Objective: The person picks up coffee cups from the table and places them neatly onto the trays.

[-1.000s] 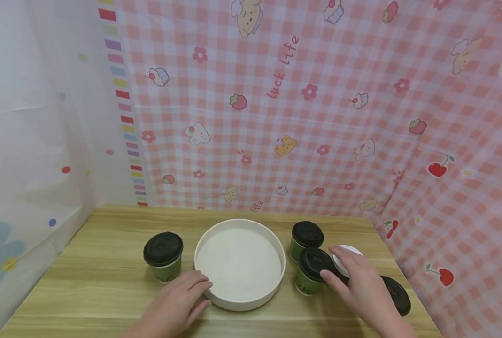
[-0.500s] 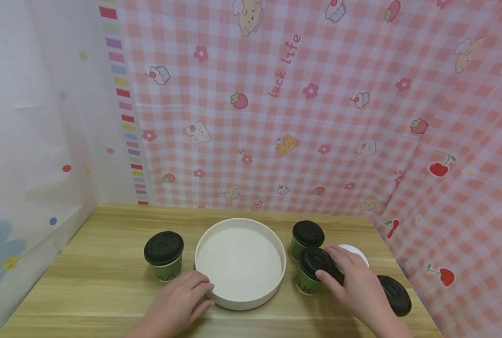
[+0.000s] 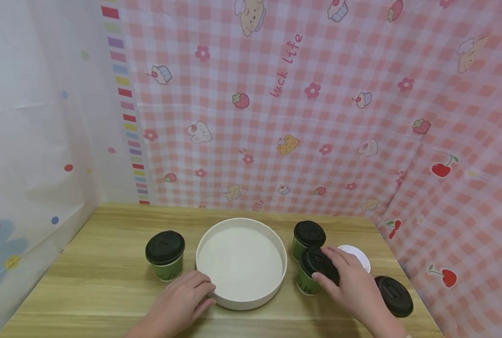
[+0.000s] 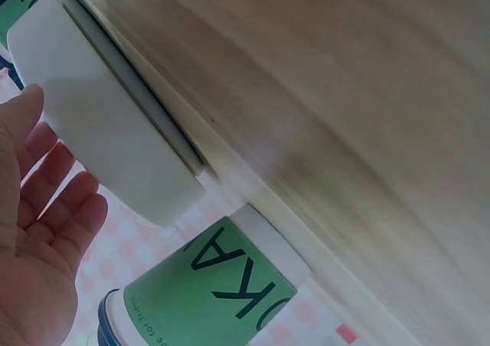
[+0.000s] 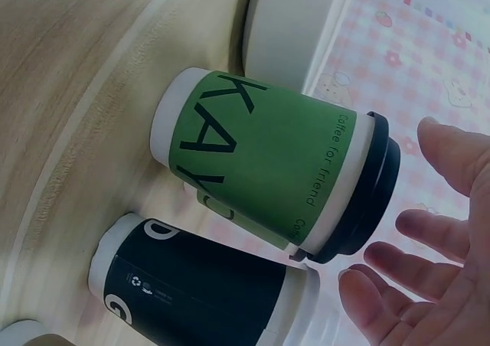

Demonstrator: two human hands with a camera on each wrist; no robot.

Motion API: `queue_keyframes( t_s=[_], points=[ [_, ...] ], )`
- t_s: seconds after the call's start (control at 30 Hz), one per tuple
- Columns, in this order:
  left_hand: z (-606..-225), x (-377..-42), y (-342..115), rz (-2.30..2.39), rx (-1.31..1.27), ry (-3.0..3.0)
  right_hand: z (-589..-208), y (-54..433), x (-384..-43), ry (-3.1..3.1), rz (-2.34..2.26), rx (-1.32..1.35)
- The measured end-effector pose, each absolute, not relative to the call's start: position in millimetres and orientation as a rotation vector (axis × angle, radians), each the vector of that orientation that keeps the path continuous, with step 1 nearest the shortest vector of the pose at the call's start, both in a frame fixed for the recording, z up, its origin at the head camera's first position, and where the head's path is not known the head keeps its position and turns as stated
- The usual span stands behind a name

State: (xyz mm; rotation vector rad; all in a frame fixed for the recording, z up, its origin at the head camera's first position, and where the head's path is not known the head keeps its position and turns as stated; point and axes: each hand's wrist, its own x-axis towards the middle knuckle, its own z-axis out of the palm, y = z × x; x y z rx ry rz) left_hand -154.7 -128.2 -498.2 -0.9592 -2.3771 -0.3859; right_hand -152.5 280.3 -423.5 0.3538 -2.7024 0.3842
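Note:
My left hand [image 3: 183, 298] is at the front left rim of a round white tray [image 3: 241, 300], fingers loosely bent. In the left wrist view its thumb [image 4: 27, 105] overlaps the tray's wall. My right hand [image 3: 354, 286] hovers with spread fingers over a green paper coffee cup [image 3: 307, 283] with a black lid. The right wrist view shows a gap between the fingers [image 5: 429, 231] and the lid [image 5: 366, 197]; nothing is gripped. Beside this cup stands a dark paper cup [image 5: 203, 281], whose white lid [image 3: 358, 256] shows behind my right hand.
Another black-lidded green cup [image 3: 306, 244] stands behind, right of the tray. One more green cup [image 3: 168, 270] is left of the tray. A black lid [image 3: 394, 296] shows at the table's right edge. Checked cloth [image 3: 255, 117] hangs behind the wooden table [image 3: 107, 263].
My right hand has shifted left, off the white lid and over the black lid of the green cup. The left hand stays at the tray's rim.

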Motion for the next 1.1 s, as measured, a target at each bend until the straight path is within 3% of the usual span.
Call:
queue_keyframes(
  t_s=[1.1],
  points=[
    [-501, -159, -120, -0.455, -0.911, -2.353, -439, 274, -166, -2.770, 0.337, 0.404]
  ],
)
